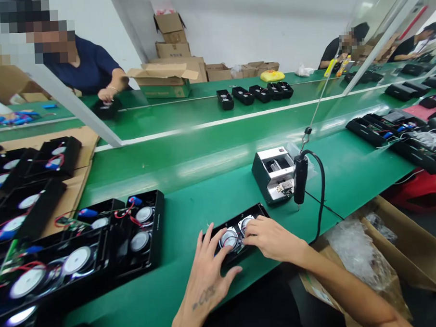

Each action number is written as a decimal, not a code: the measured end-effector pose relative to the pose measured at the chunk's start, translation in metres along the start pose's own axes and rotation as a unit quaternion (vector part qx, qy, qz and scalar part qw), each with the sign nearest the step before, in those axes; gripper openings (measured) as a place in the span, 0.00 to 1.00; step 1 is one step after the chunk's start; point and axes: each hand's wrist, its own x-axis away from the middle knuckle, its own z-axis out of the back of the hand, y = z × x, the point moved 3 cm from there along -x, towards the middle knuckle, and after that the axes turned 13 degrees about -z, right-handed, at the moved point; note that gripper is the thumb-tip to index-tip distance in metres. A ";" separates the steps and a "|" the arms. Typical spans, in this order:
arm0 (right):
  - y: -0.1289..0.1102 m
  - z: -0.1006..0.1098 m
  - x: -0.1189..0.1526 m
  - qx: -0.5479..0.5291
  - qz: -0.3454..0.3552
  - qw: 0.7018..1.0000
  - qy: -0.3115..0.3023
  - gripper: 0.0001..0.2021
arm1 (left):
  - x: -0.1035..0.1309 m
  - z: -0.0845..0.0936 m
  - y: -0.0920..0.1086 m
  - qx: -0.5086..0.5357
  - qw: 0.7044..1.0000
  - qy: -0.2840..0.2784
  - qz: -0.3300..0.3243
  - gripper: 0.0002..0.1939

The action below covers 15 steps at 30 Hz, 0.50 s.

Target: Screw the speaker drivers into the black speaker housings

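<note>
A black speaker case lies open on the green bench in front of me, holding two round speaker drivers. My left hand rests at its left end, fingers spread, with fingertips touching the case and the rim of the left speaker driver. Bent over the right speaker driver, my right hand has its fingers closed at that driver's edge; its fingertips partly cover it. Just behind hangs a black electric screwdriver on a wire, beside a screw feeder.
Several black cases with drivers, red wires and blue batteries crowd the left. Cartons with clear plastic bags stand at lower right. Across the bench a person handles a black case; more cases line the far belt.
</note>
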 end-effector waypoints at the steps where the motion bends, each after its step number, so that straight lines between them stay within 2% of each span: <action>1: -0.002 -0.003 -0.002 0.001 0.007 1.000 -0.008 0.15 | 0.002 -0.004 0.000 -0.007 1.000 0.001 0.000 0.18; 6: -0.007 -0.009 -0.011 0.007 0.022 0.998 -0.054 0.14 | 0.002 -0.016 -0.003 -0.011 1.000 0.026 -0.001 0.11; 9: -0.005 -0.007 -0.013 0.019 0.024 0.997 -0.067 0.13 | 0.001 -0.017 -0.002 -0.006 0.999 0.034 0.001 0.12; 15: -0.005 -0.008 -0.011 0.030 0.038 0.996 -0.076 0.11 | -0.001 -0.020 0.000 -0.002 1.000 0.014 -0.006 0.10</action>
